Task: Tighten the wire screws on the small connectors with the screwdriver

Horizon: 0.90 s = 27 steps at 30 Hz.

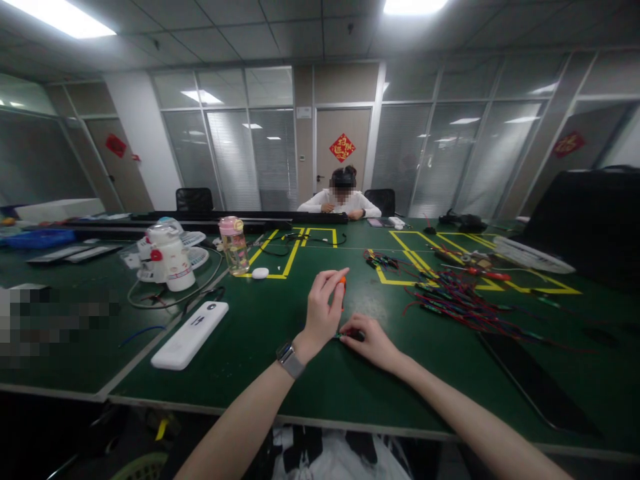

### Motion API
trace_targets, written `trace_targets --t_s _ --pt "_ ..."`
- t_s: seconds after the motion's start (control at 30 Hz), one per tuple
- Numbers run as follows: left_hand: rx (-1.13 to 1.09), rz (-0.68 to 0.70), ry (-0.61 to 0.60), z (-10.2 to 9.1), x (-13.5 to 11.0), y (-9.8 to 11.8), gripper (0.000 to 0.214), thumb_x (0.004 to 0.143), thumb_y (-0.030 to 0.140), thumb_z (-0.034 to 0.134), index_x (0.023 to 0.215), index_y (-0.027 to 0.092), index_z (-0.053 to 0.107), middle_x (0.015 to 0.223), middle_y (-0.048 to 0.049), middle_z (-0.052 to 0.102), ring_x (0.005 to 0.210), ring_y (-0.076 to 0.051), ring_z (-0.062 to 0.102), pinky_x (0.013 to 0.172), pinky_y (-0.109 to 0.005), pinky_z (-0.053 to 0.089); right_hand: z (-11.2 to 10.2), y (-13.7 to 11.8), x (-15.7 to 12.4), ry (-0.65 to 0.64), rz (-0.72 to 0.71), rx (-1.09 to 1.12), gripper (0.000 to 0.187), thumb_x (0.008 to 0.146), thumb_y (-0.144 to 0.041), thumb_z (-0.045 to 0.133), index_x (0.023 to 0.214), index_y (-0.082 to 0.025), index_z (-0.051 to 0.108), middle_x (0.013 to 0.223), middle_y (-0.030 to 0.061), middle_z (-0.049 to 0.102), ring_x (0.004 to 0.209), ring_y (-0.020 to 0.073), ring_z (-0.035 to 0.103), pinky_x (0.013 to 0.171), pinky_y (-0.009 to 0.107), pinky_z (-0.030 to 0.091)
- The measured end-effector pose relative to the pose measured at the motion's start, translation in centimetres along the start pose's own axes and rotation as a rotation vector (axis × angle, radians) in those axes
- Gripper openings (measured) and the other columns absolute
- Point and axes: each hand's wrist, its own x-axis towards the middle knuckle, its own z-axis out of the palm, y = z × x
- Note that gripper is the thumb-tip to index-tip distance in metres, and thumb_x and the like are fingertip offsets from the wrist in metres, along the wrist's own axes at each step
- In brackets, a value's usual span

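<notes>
Over the middle of the green table (280,393), my left hand (321,312) is closed around a slim tool with an orange end (343,283); its kind cannot be made out. The tool stands roughly upright, its lower part hidden by my hand. A watch circles my left wrist. Just to the right and lower, my right hand (371,340) rests on the tabletop with fingers pinched on a small green piece (339,335), like the green parts in the wire pile. Most of that piece is covered by my fingers.
To the right lies a tangle of red and dark wires with green parts (455,300), beside a dark flat slab (537,383). A white power bank (193,335), a white jug (173,257) and a pink-lidded bottle (233,247) stand left. Another person (340,199) sits opposite.
</notes>
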Motion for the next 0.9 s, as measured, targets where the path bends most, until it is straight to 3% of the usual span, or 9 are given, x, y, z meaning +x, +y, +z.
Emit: trace_targets --t_s 0.13,0.37,0.6,0.9 --pt "-0.036 0.006 -0.028 0.0 0.02 0.02 0.032 0.096 0.018 0.038 0.122 0.02 0.056 0.113 -0.0083 0.061 0.106 -0.018 0.057 0.093 -0.034 0.046 -0.02 -0.1 -0.07 0.002 -0.009 0.002 0.007 0.078 -0.016 0.065 0.082 -0.017 0.07 0.078 0.0036 0.062 0.073 0.0175 0.057 0.069 0.029 0.045" --pt "0.015 0.013 0.023 0.09 0.0 -0.2 0.024 0.092 0.022 0.049 0.113 0.02 0.061 0.095 -0.0049 0.058 0.09 -0.016 0.057 0.08 -0.029 0.047 -0.06 -0.28 0.08 -0.007 -0.006 -0.022 0.007 0.078 -0.015 0.064 0.082 -0.017 0.07 0.078 0.0038 0.062 0.075 0.0175 0.056 0.07 0.029 0.044" --pt "-0.043 -0.014 -0.022 0.02 0.1 -0.4 0.032 0.097 0.02 0.036 0.122 0.02 0.056 0.108 -0.0079 0.059 0.1 -0.017 0.056 0.088 -0.032 0.045 -0.06 -0.27 0.06 -0.013 -0.005 -0.01 0.009 0.077 -0.014 0.064 0.084 -0.015 0.071 0.081 0.0051 0.063 0.076 0.0175 0.057 0.072 0.028 0.045" --pt "0.048 0.01 0.047 0.1 0.05 -0.42 0.022 0.09 0.024 0.055 0.11 0.021 0.063 0.091 -0.0032 0.053 0.085 -0.015 0.056 0.078 -0.027 0.047 -0.16 -0.65 0.1 -0.013 0.002 -0.032 0.01 0.077 -0.011 0.064 0.083 -0.015 0.072 0.079 0.005 0.063 0.074 0.0172 0.057 0.07 0.028 0.045"
